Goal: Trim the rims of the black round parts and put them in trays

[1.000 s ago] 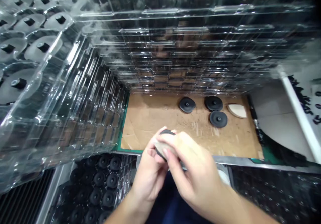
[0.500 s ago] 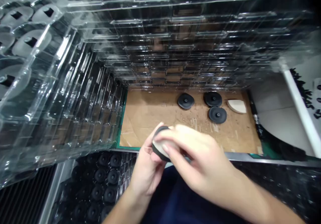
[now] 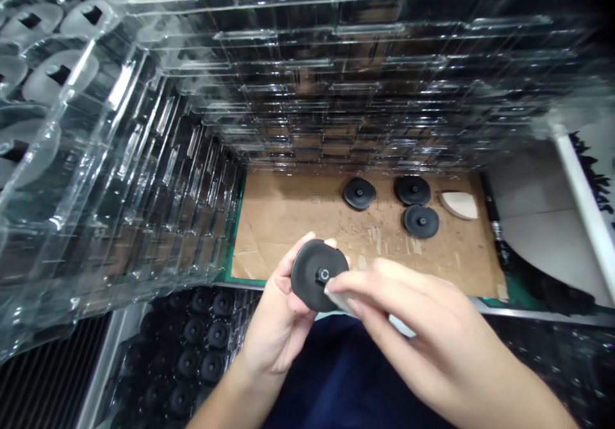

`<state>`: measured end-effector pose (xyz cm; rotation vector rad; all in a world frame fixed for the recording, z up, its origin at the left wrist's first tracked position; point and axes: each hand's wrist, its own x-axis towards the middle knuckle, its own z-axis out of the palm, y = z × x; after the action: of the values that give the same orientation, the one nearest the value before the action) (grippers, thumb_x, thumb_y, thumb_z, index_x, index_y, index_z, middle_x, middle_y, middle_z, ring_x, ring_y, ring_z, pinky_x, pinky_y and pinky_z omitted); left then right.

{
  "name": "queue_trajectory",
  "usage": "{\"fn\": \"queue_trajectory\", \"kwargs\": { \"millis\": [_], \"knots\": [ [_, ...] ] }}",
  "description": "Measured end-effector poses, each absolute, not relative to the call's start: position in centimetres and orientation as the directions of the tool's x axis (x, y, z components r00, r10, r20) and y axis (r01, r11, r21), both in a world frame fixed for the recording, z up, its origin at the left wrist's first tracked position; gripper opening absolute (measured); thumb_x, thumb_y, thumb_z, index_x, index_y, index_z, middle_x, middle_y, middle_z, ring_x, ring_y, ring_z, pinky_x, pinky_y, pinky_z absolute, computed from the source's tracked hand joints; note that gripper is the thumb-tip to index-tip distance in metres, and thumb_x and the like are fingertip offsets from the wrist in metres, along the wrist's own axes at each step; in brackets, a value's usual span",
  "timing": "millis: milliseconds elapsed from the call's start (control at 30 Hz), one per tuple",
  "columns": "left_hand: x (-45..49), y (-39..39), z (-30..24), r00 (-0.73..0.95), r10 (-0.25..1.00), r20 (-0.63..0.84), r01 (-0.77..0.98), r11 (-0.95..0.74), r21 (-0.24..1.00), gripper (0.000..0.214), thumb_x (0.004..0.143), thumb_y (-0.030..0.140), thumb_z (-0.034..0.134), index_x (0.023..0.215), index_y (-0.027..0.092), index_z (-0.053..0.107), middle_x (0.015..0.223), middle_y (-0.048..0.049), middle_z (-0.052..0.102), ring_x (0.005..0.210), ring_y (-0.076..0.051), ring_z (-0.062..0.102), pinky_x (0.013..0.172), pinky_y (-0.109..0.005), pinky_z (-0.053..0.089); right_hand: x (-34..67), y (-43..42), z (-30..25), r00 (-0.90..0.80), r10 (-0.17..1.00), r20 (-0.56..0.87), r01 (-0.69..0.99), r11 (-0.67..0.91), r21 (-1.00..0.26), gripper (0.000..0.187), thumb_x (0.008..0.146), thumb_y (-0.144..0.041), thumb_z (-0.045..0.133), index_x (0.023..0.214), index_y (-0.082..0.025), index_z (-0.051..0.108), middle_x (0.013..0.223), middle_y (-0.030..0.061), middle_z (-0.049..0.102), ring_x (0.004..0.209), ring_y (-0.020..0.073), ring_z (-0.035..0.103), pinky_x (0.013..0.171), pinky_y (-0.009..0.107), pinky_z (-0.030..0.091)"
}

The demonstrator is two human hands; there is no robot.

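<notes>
My left hand grips a black rounded disc by its edge, fingers behind it and thumb at the rim. The disc's face, with a short hollow post near its middle, is turned up toward me. Between the thumb and fingers of my right hand is a pale, thin pad, mostly covered by the fingers. The pad and fingertips are at the disc's right side, close to the post; whether they press on it I cannot tell.
On the cardboard sheet lie three similar black discs and an off-white, leaf-shaped pad. Tall stacks of clear plastic trays wall in the back and left. More black discs fill a tray at lower left.
My right hand has moved slightly right and down with the pale pad, which covered much of the disc before. The disc's face and post now show. My left hand stays nearly in place.
</notes>
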<state>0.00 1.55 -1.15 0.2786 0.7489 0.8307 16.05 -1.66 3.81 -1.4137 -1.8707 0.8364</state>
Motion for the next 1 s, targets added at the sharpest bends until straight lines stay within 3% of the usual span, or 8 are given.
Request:
{"fn": "queue_trajectory", "kwargs": {
  "millis": [133,233,367,433,533,733,867,1000],
  "knots": [
    [-0.5,1.5,-1.4,0.376,0.777,-0.505,-0.585,0.622,0.521,0.049,0.056,0.029,0.085,0.103,0.031,0.072,0.111,0.0004,0.072,0.099,-0.016,0.067,0.086,-0.019,0.052,15.2,-1.8,3.3,-0.118,0.98,0.161,0.65,0.199,-0.733,0.02,0.091,-0.012,0.047,0.105,-0.016,0.06,0.078,0.0028,0.062,0.065,0.0125,0.059,0.059,0.024,0.048],
    [-0.6,1.5,-1.6,0.367,0.758,-0.539,-0.574,0.641,0.51,0.045,0.06,0.024,0.084,0.103,0.032,0.072,0.11,0.0006,0.072,0.095,-0.018,0.068,0.083,-0.023,0.055,14.9,-1.7,3.0,-0.174,0.962,0.212,0.57,0.274,-0.775,0.023,0.089,-0.01,0.047,0.107,-0.015,0.06,0.083,0.0031,0.065,0.072,0.0123,0.062,0.064,0.022,0.05],
    [-0.4,1.7,-1.5,0.306,0.767,-0.564,-0.599,0.616,0.512,0.042,0.059,0.021,0.084,0.099,0.028,0.073,0.107,0.0005,0.073,0.095,-0.015,0.067,0.08,-0.019,0.054,14.9,-1.2,2.8,-0.149,0.985,0.085,0.569,0.156,-0.807,0.017,0.091,-0.014,0.049,0.101,-0.018,0.063,0.082,0.0011,0.065,0.069,0.01,0.061,0.063,0.02,0.048],
    [-0.4,1.8,-1.3,0.299,0.775,-0.557,-0.609,0.605,0.513,0.04,0.06,0.023,0.084,0.098,0.028,0.073,0.107,0.0012,0.072,0.095,-0.015,0.067,0.081,-0.019,0.055,14.8,-1.0,2.8,-0.12,0.985,0.121,0.596,0.169,-0.785,0.019,0.091,-0.014,0.049,0.102,-0.016,0.063,0.082,0.0027,0.065,0.068,0.0114,0.06,0.063,0.022,0.048],
    [-0.5,1.8,-1.3,0.295,0.773,-0.561,-0.603,0.606,0.519,0.04,0.064,0.025,0.082,0.102,0.029,0.071,0.109,0.0009,0.072,0.097,-0.018,0.067,0.082,-0.023,0.056,14.7,-0.5,2.1,-0.198,0.967,0.162,0.491,0.241,-0.837,0.021,0.09,-0.013,0.049,0.104,-0.017,0.064,0.085,0.0019,0.066,0.071,0.0105,0.061,0.065,0.02,0.049],
    [-0.9,2.3,-2.0,0.216,0.795,-0.567,-0.651,0.55,0.524,0.05,0.063,0.031,0.082,0.111,0.026,0.067,0.116,-0.0033,0.068,0.108,-0.024,0.064,0.097,-0.035,0.05,16.4,-0.5,-4.9,0.271,0.961,0.05,0.603,-0.129,-0.787,0.025,0.091,-0.031,0.048,0.099,-0.019,0.068,0.08,0.0037,0.067,0.06,0.0134,0.056,0.058,0.026,0.047],
    [-1.2,2.5,-2.2,0.193,0.795,-0.575,-0.653,0.542,0.529,0.066,0.062,0.031,0.083,0.124,0.029,0.058,0.121,-0.0052,0.066,0.111,-0.027,0.062,0.104,-0.043,0.045,16.5,-2.4,-8.3,0.167,0.985,-0.046,0.577,-0.136,-0.805,0.022,0.088,-0.03,0.052,0.089,-0.02,0.071,0.074,0.0028,0.069,0.058,0.0137,0.06,0.053,0.024,0.048],
    [-1.0,2.4,-2.2,0.211,0.799,-0.563,-0.637,0.549,0.541,0.058,0.061,0.031,0.083,0.115,0.025,0.065,0.122,-0.0066,0.066,0.113,-0.028,0.061,0.099,-0.038,0.049,16.3,-2.1,-5.9,0.131,0.988,-0.079,0.541,-0.138,-0.83,0.02,0.088,-0.03,0.051,0.091,-0.02,0.069,0.083,0.0032,0.072,0.071,0.0157,0.067,0.06,0.024,0.052]
  ]
}}
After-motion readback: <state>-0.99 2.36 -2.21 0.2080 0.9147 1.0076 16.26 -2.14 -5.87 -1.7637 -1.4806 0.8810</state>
